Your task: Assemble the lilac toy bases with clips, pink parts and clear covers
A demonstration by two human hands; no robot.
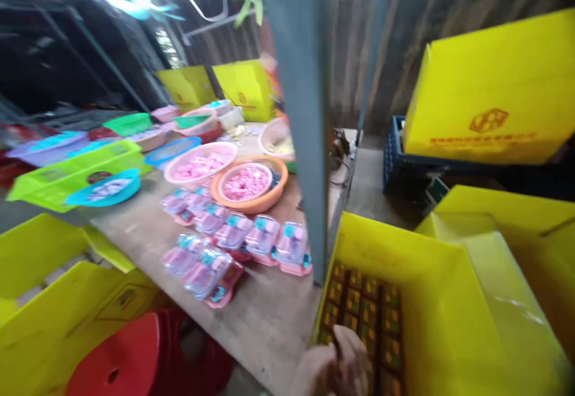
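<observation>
The hand [351, 357], blurred, its grip impossible to tell, lay at the near left part of the open yellow box [426, 282], nearest the packs [369, 288] in rows inside it, which were judged light, fairly stiff and best held by opposite side edges.

Blurred hand [338, 361] at bottom edge, just right of centre; side, finger pose unclear.
</observation>
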